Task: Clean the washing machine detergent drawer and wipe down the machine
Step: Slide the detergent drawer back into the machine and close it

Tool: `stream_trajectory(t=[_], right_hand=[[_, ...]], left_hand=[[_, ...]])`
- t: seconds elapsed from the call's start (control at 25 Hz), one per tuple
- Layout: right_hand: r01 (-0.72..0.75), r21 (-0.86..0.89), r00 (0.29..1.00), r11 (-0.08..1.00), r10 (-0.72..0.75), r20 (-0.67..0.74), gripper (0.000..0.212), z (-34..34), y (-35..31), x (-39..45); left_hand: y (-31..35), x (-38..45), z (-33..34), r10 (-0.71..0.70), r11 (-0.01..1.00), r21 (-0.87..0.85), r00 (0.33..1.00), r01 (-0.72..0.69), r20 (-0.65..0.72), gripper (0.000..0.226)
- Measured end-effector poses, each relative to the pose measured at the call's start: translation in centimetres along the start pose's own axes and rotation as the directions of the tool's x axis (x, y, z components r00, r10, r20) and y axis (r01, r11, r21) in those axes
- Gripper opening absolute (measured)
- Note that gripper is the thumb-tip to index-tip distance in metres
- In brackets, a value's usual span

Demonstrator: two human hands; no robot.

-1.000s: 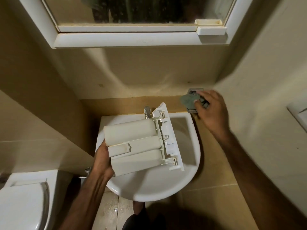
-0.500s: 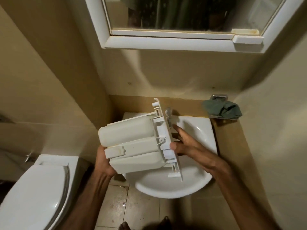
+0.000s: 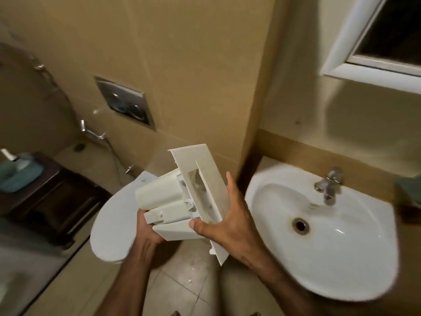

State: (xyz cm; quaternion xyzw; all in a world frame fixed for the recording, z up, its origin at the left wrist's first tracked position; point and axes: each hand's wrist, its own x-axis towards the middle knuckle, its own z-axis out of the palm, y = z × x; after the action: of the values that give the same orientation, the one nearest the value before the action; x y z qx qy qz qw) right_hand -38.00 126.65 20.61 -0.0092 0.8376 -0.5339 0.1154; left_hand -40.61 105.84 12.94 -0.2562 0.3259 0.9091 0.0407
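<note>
The white plastic detergent drawer (image 3: 168, 199) is held in the air, left of the sink and above the toilet lid, with its flat front panel turned toward me. My left hand (image 3: 148, 231) grips the drawer's rear underside. My right hand (image 3: 230, 222) clasps the front panel's lower right edge, fingers spread along it and thumb underneath. A grey-green cloth (image 3: 410, 190) lies at the right frame edge beside the sink, mostly cut off. The washing machine is not in view.
A white sink (image 3: 355, 265) with a chrome tap (image 3: 330, 185) is at right. A closed toilet lid (image 3: 111, 231) sits below the drawer. A flush plate (image 3: 124, 102), a spray hose (image 3: 95, 133) and a dark cabinet (image 3: 45, 197) are at left. The wet floor tiles (image 3: 189, 283) lie below.
My right hand left the cloth on the ledge and took hold of the drawer's front. The drawer moved left, off the sink, turning its front panel toward me; the view swung left.
</note>
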Motion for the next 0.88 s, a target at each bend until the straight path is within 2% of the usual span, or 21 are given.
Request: stream_trajectory(t=[0.08,0.12,0.24,0.32,0.4,0.48,0.56,0.68,0.8,0.88], right_hand=[[0.031,-0.008,0.999,0.999,-0.031,0.011,0.139,4.2,-2.1,0.4],[0.055,-0.021,0.998,0.998,-0.055,0.024,0.139,6.2,-3.1,0.6],[0.127,-0.118,0.991,0.985,-0.12,0.065,0.137,12.6,-5.7,0.9],[0.189,-0.175,0.981,0.966,-0.178,0.076,0.138,17.0,-7.5,1.2],[0.245,-0.218,0.968,0.945,-0.227,0.103,0.137,21.0,-8.9,1.5],[0.299,-0.276,0.953,0.913,-0.269,0.142,0.137,25.1,-10.1,2.0],[0.361,-0.346,0.932,0.866,-0.321,0.168,0.137,29.1,-11.0,2.5],[0.473,-0.454,0.88,0.755,-0.431,0.2,0.135,34.9,-12.2,3.2],[0.594,-0.478,0.799,0.647,-0.544,0.257,0.128,39.5,-13.4,4.0],[0.648,-0.479,0.755,0.591,-0.578,0.309,0.127,42.2,-14.4,4.3]], left_hand=[[3.8,-1.1,-3.0,0.029,0.999,0.045,0.998,-0.027,-0.052,0.032],[5.5,-1.2,-5.0,0.035,0.997,0.078,0.983,-0.021,-0.178,0.033],[10.7,-0.9,-12.0,0.047,0.99,0.139,0.949,-0.003,-0.312,0.051],[14.1,-2.4,-16.3,0.084,0.974,0.224,0.886,0.023,-0.456,0.05],[17.2,-4.7,-19.7,0.147,0.969,0.247,0.793,0.005,-0.592,0.038],[19.8,-8.0,-22.1,0.272,0.956,0.269,0.689,-0.114,-0.672,0.03],[21.4,-11.6,-22.8,0.412,0.91,0.341,0.618,-0.236,-0.67,0.028],[23.5,-16.2,-22.1,0.504,0.864,0.343,0.655,-0.37,-0.563,0.031],[25.6,-18.9,-21.0,0.436,0.897,0.168,0.757,-0.409,-0.486,0.038],[26.8,-19.7,-21.1,0.368,0.913,0.018,0.803,-0.408,-0.469,0.044]])
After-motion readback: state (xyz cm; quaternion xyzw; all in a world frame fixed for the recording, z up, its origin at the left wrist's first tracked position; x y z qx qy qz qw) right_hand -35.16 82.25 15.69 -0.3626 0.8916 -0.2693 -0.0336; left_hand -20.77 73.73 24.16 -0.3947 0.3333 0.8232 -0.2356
